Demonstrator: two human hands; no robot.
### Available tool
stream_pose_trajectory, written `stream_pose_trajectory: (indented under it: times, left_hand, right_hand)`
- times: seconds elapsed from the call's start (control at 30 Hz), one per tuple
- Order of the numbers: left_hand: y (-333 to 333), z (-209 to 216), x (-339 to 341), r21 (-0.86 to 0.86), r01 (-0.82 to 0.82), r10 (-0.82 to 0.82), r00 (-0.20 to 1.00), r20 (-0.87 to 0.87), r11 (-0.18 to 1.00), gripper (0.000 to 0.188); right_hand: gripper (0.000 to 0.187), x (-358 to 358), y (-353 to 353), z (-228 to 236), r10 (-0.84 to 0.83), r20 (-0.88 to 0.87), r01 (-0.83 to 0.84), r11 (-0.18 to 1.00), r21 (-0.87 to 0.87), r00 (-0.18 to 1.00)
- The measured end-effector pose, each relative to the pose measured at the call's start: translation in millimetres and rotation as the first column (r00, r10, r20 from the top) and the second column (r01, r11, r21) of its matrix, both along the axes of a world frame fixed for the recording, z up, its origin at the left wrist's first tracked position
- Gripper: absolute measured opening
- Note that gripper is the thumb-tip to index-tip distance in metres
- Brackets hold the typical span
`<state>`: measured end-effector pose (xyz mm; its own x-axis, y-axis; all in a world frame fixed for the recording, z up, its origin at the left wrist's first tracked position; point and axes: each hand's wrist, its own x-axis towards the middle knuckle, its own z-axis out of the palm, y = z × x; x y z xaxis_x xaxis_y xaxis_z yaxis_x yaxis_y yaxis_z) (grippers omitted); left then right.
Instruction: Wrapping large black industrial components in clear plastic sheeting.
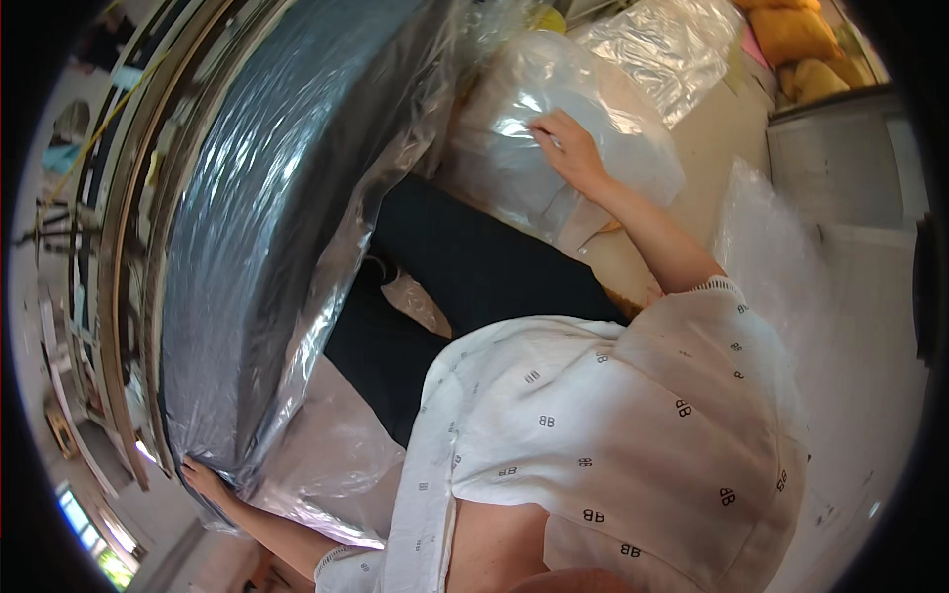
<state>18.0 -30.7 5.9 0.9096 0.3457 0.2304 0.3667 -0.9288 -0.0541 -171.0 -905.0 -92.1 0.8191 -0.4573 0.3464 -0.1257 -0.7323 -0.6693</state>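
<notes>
A long dark-grey panel or pad under shiny clear plastic film (252, 188) stretches along my left side, its loose film edge hanging by my legs. At its near left corner my left hand (205, 479) is closed on the plastic film, part of the fingers hidden by the edge. My right hand (568, 150) is raised in front of a large clear plastic bag (618, 124), away from the panel. Its fingers are curled into a pinch, and whatever may be between them is too small to make out.
Wooden rails (124, 247) run beyond the panel on the left. Crumpled plastic sheeting (682, 49) and yellow-orange bundles (791, 38) lie at the far right. A grey cabinet (840, 163) stands at the right. More clear plastic (336, 460) spreads beside my legs (484, 262).
</notes>
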Motion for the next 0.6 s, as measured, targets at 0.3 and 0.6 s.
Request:
stream_pose_trajectory:
  times: [0.3,0.6]
  left_hand:
    - [-142.1,58.2,15.3,0.309,-0.166,0.091,0.966,0.243,0.936,0.047]
    - [-461.8,41.4,13.2,-0.402,0.714,-0.635,0.697,0.333,0.573,0.033]
  right_hand:
    - [0.021,-23.9,-121.0,-130.2,-0.253,-0.306,0.362,0.85,0.383,0.918]
    - [0.046,87.9,-117.7,-167.4,-0.365,-0.75,0.477,0.876,-0.076,0.551]
